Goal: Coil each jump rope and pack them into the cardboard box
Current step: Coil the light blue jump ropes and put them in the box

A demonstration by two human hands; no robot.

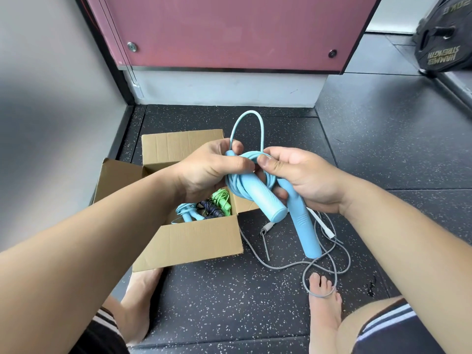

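Now my left hand [209, 169] curled round blue jump rope [258, 198], right hand [302, 181] pinching its coil, cardboard box [199, 238] below fingers.

— Can we read anything here?
— Only on the black weight plate [444, 34] at two o'clock. We make out "HAMMER STRENGTH" in pale letters, upside down to us.
— And the marking above it?
— The frame edge cuts it, so we cannot read it.
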